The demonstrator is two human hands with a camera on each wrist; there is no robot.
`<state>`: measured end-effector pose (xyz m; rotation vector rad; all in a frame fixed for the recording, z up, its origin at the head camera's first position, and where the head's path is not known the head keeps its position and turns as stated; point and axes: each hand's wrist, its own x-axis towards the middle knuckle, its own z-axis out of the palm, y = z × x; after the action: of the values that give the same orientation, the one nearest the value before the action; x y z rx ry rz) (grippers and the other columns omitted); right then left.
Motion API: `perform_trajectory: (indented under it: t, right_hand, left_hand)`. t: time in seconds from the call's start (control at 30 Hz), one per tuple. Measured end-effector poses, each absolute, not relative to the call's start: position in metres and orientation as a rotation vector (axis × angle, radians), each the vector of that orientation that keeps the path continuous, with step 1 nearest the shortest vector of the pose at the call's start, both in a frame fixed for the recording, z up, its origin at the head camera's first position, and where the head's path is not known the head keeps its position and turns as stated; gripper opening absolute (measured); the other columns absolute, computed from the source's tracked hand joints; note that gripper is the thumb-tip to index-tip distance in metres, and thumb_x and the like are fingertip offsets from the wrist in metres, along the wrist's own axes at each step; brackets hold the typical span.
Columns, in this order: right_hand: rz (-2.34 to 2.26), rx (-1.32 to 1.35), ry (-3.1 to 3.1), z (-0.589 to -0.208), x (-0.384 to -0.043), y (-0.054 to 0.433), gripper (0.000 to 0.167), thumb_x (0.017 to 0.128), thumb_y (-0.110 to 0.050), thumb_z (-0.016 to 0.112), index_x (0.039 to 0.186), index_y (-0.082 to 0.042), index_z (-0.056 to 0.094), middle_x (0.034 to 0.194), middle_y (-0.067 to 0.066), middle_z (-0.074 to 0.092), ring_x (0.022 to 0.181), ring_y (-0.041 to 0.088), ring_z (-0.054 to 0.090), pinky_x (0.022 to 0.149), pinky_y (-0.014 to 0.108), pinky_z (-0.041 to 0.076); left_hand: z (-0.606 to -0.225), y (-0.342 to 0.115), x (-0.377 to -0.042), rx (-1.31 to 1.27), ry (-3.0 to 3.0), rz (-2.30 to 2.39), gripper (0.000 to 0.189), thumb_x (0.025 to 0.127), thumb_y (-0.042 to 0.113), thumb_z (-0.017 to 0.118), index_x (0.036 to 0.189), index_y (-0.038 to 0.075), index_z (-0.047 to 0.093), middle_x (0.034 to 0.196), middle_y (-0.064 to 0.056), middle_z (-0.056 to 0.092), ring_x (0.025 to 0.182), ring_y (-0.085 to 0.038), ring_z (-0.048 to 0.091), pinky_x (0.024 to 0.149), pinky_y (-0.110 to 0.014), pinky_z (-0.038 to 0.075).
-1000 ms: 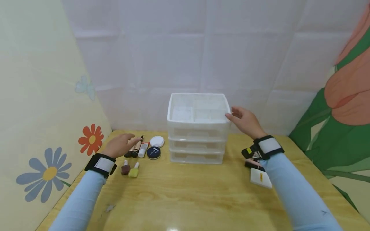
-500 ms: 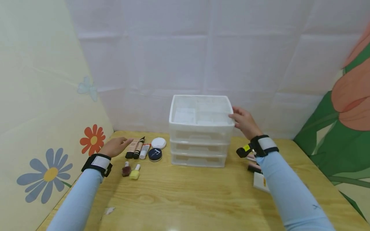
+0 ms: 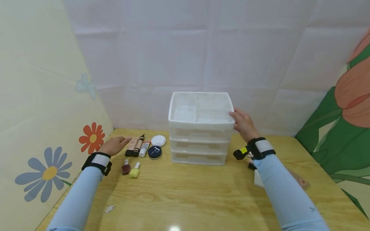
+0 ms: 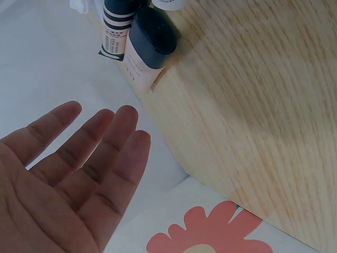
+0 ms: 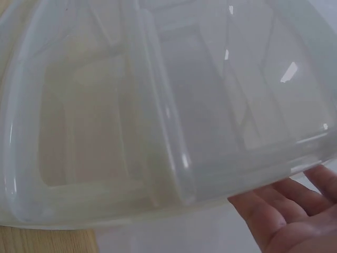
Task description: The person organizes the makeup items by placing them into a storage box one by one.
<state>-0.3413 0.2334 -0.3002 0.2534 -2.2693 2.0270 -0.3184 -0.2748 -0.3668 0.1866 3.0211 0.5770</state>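
A white plastic drawer unit (image 3: 200,133) with clear drawer fronts stands at the back middle of the table, its top divided into compartments. My right hand (image 3: 244,124) touches the upper right side of the unit, thumb by the rim; in the right wrist view the fingertips are partly hidden behind the unit's edge. My left hand (image 3: 112,146) hovers with fingers extended and nothing in them, left of a beige tube with a black cap (image 3: 131,147). Beside that tube lie a slim striped tube (image 3: 139,146) and a small white tube (image 3: 144,149).
A white round compact (image 3: 158,140) and a dark blue round case (image 3: 154,152) lie left of the unit. Nearer stand dark red (image 3: 126,168) and yellow (image 3: 134,171) nail polish bottles. A white flat box (image 3: 258,179) is partly hidden under the right forearm.
My left hand has drawn back left, uncovering the tubes. My right hand has settled closer against the unit's side, and its forearm now covers more of the items on the right.
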Motion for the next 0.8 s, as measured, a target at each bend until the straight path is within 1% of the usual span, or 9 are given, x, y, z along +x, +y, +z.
perform_trajectory:
  t: [0.2, 0.4, 0.5, 0.63, 0.73, 0.8]
  right_hand:
    - [1.949, 0.221, -2.307, -0.305, -0.34, 0.224, 0.065, 0.099, -0.046, 0.048, 0.15, -0.008, 0.036, 0.128, 0.01, 0.053, 0.096, 0.011, 0.057, 0.075, 0.021, 0.053]
    - [1.881, 0.179, -2.366, -0.305, -0.338, 0.219, 0.07, 0.096, -0.056, 0.047, 0.148, -0.008, 0.041, 0.133, 0.016, 0.052, 0.101, 0.016, 0.057, 0.075, 0.023, 0.054]
    - [1.845, 0.139, -2.378, -0.303, -0.334, 0.224, 0.073, 0.095, -0.058, 0.046, 0.148, -0.009, 0.04, 0.137, 0.018, 0.05, 0.103, 0.019, 0.056, 0.074, 0.024, 0.054]
    - [1.838, 0.092, -2.366, -0.302, -0.327, 0.235, 0.073, 0.095, -0.058, 0.046, 0.149, -0.008, 0.039, 0.14, 0.02, 0.047, 0.104, 0.019, 0.055, 0.073, 0.023, 0.054]
    - [1.829, 0.075, -2.362, -0.302, -0.321, 0.242, 0.072, 0.096, -0.057, 0.046, 0.148, -0.008, 0.039, 0.139, 0.019, 0.047, 0.105, 0.02, 0.054, 0.073, 0.023, 0.054]
    - [1.822, 0.06, -2.363, -0.302, -0.318, 0.244, 0.072, 0.096, -0.058, 0.045, 0.148, -0.008, 0.041, 0.139, 0.019, 0.048, 0.107, 0.02, 0.054, 0.075, 0.025, 0.054]
  left_hand:
    - [-0.37, -0.283, -0.311, 0.166, 3.01, 0.588, 0.087, 0.099, 0.063, 0.025, 0.133, -0.013, 0.048, 0.13, -0.032, 0.052, 0.118, -0.048, 0.05, 0.096, -0.059, 0.041]
    - [-0.368, -0.286, -0.304, 0.157, 3.001, 0.608, 0.081, 0.101, 0.056, 0.028, 0.132, -0.016, 0.048, 0.129, -0.034, 0.052, 0.117, -0.049, 0.05, 0.097, -0.058, 0.041]
    - [-0.367, -0.283, -0.309, 0.181, 3.005, 0.615, 0.079, 0.102, 0.055, 0.029, 0.131, -0.016, 0.048, 0.127, -0.035, 0.053, 0.116, -0.05, 0.05, 0.096, -0.059, 0.041]
    - [-0.369, -0.275, -0.318, 0.21, 3.014, 0.608, 0.084, 0.099, 0.061, 0.029, 0.129, -0.015, 0.051, 0.125, -0.033, 0.055, 0.114, -0.049, 0.052, 0.094, -0.058, 0.043]
    - [-0.37, -0.267, -0.324, 0.2, 3.007, 0.609, 0.077, 0.101, 0.055, 0.034, 0.129, -0.014, 0.052, 0.125, -0.033, 0.056, 0.114, -0.048, 0.052, 0.094, -0.058, 0.043]
    - [-0.372, -0.262, -0.327, 0.182, 3.0, 0.597, 0.065, 0.103, 0.045, 0.04, 0.128, -0.014, 0.053, 0.125, -0.032, 0.055, 0.114, -0.047, 0.052, 0.095, -0.057, 0.043]
